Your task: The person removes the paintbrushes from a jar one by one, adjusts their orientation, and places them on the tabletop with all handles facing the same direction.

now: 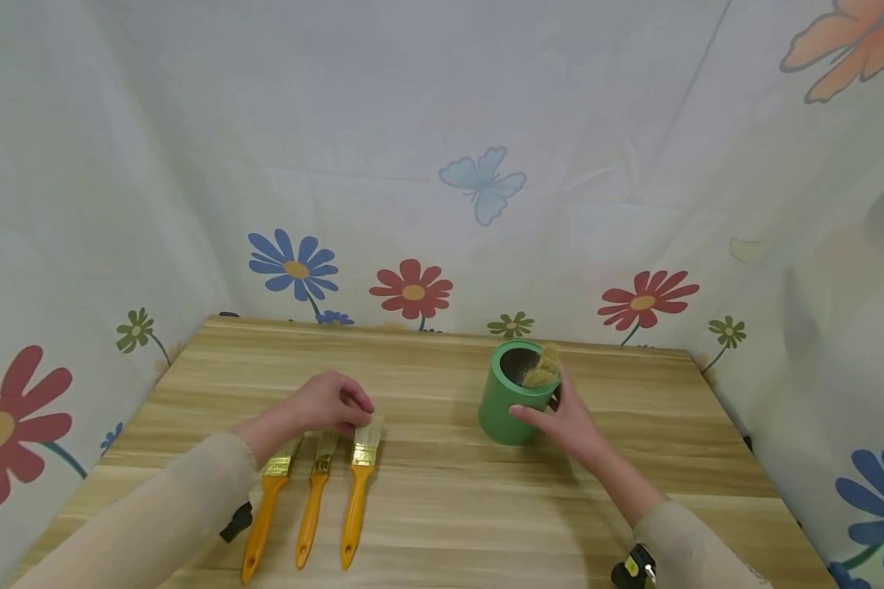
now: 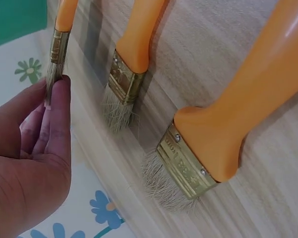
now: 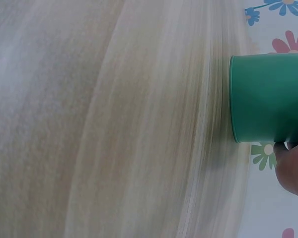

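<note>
My left hand (image 1: pixel 330 404) pinches the pale bristles of a small paintbrush (image 1: pixel 357 495) with an orange handle, the rightmost in a row of three. The left wrist view shows thumb and fingers closed on the tips of that brush (image 2: pixel 64 15). Beside it lie a middle paintbrush (image 1: pixel 312 511) and a wider left paintbrush (image 1: pixel 263 523), handles toward me. With thumb in front and fingers behind, my right hand (image 1: pixel 576 425) grips an upright green cup (image 1: pixel 502 407). A tan, bristly tuft (image 1: pixel 543 368) shows at its mouth, over the dark inside.
The wooden table (image 1: pixel 427 523) has its far edge just behind the cup. A white curtain (image 1: pixel 383 123) printed with flowers and butterflies hangs around the back and sides. Dark wrist devices sit at both sleeves.
</note>
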A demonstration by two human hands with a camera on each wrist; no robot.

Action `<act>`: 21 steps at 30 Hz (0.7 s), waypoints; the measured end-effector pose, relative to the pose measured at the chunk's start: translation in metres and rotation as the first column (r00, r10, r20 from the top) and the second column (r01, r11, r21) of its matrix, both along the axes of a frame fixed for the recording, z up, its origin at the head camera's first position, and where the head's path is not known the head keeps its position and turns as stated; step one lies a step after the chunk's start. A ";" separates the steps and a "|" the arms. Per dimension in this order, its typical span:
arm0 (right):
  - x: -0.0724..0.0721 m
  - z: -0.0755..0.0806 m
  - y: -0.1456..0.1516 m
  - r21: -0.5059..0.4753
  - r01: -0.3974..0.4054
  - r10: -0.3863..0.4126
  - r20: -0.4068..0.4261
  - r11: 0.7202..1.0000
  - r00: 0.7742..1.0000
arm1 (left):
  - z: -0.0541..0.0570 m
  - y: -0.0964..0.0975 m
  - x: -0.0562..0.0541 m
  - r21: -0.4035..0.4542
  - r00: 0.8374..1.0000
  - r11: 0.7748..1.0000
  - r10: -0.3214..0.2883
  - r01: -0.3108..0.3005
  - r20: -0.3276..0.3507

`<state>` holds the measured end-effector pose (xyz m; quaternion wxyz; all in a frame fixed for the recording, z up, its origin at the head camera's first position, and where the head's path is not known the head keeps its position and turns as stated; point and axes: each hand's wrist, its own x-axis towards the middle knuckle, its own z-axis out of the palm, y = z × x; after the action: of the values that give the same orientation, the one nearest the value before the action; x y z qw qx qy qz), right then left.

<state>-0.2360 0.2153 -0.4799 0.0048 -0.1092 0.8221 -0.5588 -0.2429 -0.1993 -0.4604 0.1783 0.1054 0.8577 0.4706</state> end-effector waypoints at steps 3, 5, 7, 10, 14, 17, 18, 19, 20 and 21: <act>0.000 0.000 0.000 0.002 -0.002 0.002 0.003 1.000 1.000 | -0.002 0.001 0.000 -0.025 1.000 1.000 -0.003 0.002 -0.008; 0.000 0.000 0.000 0.007 -0.001 0.001 0.006 1.000 1.000 | -0.004 0.001 0.000 -0.034 1.000 0.999 -0.001 0.000 -0.012; 0.000 0.000 0.000 0.012 0.003 -0.003 0.005 1.000 1.000 | -0.005 0.001 0.000 -0.045 1.000 0.999 -0.009 0.008 -0.022; -0.001 0.000 0.000 0.013 0.003 -0.003 -0.003 1.000 1.000 | -0.007 0.001 -0.001 -0.058 0.999 0.998 -0.015 0.013 -0.035; -0.002 -0.001 0.000 0.006 0.001 -0.001 -0.012 1.000 1.000 | -0.009 0.001 -0.001 -0.081 0.998 0.997 -0.020 0.016 -0.055; -0.002 -0.001 -0.001 -0.003 0.002 -0.002 -0.012 1.000 1.000 | -0.008 0.001 -0.001 -0.106 0.998 0.994 -0.019 0.012 -0.067; -0.001 0.000 -0.001 -0.003 0.002 -0.002 -0.013 1.000 1.000 | -0.009 0.001 0.000 -0.115 0.997 0.993 -0.020 0.012 -0.070; -0.001 0.000 -0.001 -0.004 -0.001 0.001 -0.013 1.000 1.000 | -0.009 0.002 0.000 -0.125 0.997 0.992 -0.019 0.011 -0.070; -0.001 0.000 -0.001 -0.007 0.000 0.000 -0.011 1.000 1.000 | -0.009 0.001 0.000 -0.132 0.997 0.991 -0.021 0.011 -0.074; -0.001 0.000 -0.001 -0.007 -0.002 0.002 -0.013 1.000 1.000 | -0.009 0.001 0.000 -0.136 0.997 0.991 -0.021 0.010 -0.077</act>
<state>-0.2366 0.2139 -0.4800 -0.0003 -0.1139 0.8199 -0.5610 -0.2430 -0.1979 -0.4692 0.1549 0.1181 0.8931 0.4055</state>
